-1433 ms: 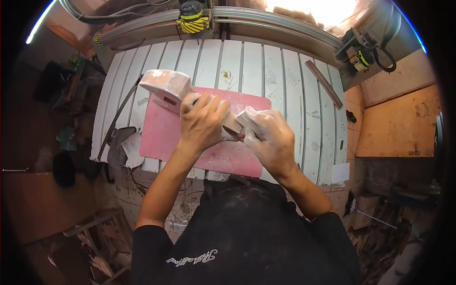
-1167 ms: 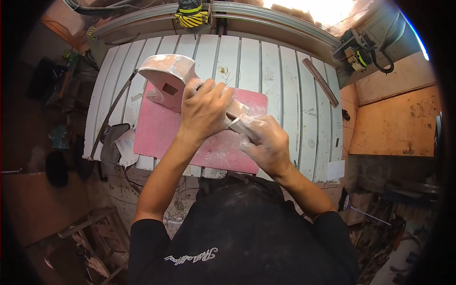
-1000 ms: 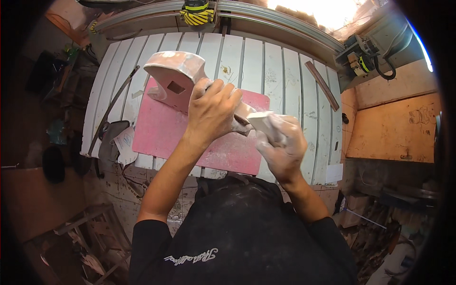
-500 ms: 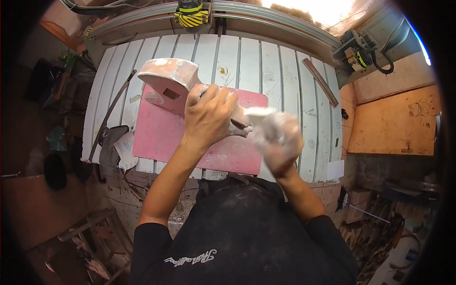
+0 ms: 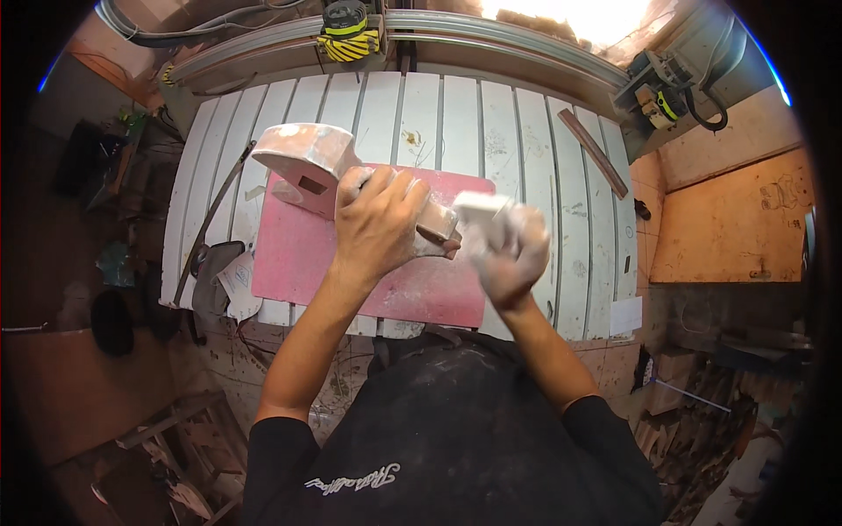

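- Here's a cluttered workshop, with a pale slatted desk point(image 5: 504, 167) in the middle and a metal rail point(image 5: 491, 39) running along behind it.
- Centre stage, the workpiece point(image 5: 309, 147): dusty, white and pinkish-brown, broad at one end with a rectangular opening in its side, narrower towards the other, slanting above the desk.
- And the left hand point(image 5: 377, 215) has it! That grip is closed firmly round the narrower part, thumb side towards the broad end.
- Over to the right hand point(image 5: 516, 250), powdered white and blurred: its grip is curled closed on a pale block point(image 5: 482, 204), held right beside the narrow end. Touching or just apart? Can't tell from here.
- Directly below both hands, a pink board point(image 5: 294, 254), dusted white, lying flat on the desk.
- Out left, a long dark strip point(image 5: 219, 206), and near its lower end a grey object point(image 5: 213, 289) with a white paper piece point(image 5: 241, 285) against it.
- Out right, a brown bar point(image 5: 593, 153) lies at a slant, with a white sheet point(image 5: 626, 316) down at the desk's near right corner.
- Up top, a yellow-and-black striped device point(image 5: 348, 44) sits on the rail.
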{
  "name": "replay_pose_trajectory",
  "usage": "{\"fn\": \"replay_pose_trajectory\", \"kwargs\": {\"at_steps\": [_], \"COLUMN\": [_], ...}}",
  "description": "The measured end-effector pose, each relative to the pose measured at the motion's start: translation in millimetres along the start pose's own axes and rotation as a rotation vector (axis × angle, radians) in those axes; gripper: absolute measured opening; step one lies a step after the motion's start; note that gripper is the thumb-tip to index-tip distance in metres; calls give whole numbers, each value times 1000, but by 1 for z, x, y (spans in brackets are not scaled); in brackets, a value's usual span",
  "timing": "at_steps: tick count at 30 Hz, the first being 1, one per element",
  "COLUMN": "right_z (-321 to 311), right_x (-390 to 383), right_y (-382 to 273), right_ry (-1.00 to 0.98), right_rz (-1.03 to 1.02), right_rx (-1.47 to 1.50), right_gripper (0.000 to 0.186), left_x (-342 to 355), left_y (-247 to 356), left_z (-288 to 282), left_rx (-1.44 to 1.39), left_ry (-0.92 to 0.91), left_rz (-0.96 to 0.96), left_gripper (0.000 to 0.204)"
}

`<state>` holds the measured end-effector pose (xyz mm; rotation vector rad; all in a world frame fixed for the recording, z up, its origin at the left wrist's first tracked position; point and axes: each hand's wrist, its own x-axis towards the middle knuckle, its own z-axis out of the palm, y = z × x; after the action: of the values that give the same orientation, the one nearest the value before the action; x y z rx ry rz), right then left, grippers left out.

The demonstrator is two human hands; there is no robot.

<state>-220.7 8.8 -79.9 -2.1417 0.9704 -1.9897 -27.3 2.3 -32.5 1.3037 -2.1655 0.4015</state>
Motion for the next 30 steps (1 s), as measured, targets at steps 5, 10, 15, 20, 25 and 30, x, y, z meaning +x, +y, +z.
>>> {"fn": "replay_pose_trajectory", "kwargs": {"at_steps": [5, 10, 15, 20, 25, 30], "right_z": [3, 0, -9, -26, -20, -23], "right_x": [-3, 7, -13, 15, 29, 23], "right_y": [33, -8, 12, 21, -20, 13], "right_ry": [40, -25, -34, -272, -303, -106], "right_rz": [325, -159, 236, 225, -144, 348], "right_rx": [-140, 42, 93, -173, 47, -1], "right_gripper": [41, 42, 46, 43, 41, 47], "left_x": [2, 1, 8, 6, 4, 5], "left_y": [-1, -1, -2, -2, -4, 0], "left_z": [5, 4, 5, 8, 8, 9], "left_rx": [58, 54, 52, 56, 55, 70], "left_ry": [-4, -21, -7, -23, -7, -21], "left_rz": [24, 10, 10, 29, 5, 31], "left_gripper": [70, 73, 73, 72, 69, 69]}}
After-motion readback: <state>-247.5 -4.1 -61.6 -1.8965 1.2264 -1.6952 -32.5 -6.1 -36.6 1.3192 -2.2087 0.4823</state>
